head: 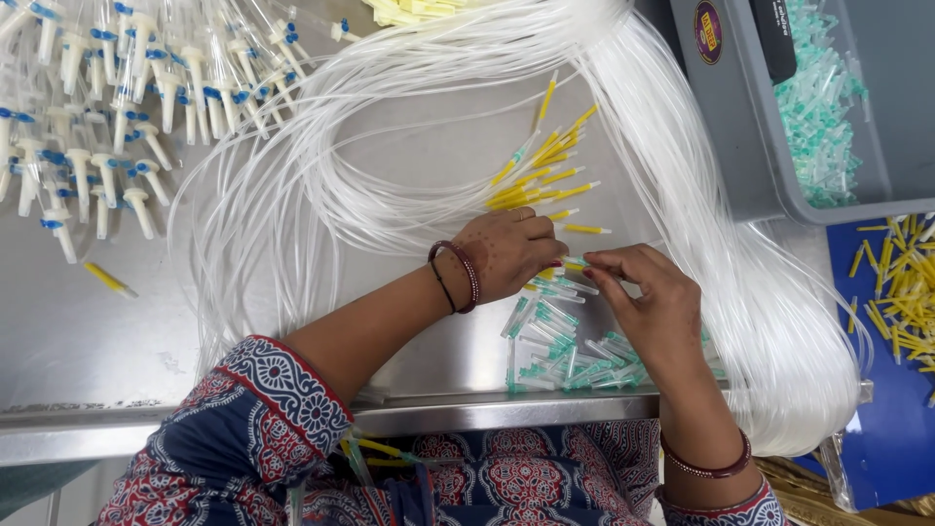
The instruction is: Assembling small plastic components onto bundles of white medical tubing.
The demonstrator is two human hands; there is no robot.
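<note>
Left hand [508, 255] and right hand [651, 304] meet above the steel table [117, 341], fingertips pinched together on one small green-and-yellow capped tube end [575, 262]. Judged light, slick, thin plastic (bends easily); best held at the stiff cap, not the limp clear tubing [682, 166].

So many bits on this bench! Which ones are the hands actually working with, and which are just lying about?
In use:
- left hand and right hand, pinching a small green-and-yellow connector piece between them
- green-tipped clear caps under the hands
- yellow-tipped tube ends
- clear tubing bundle

Lying about:
- blue-capped white parts
- grey bin of green caps
- loose yellow pieces on blue tray
</note>
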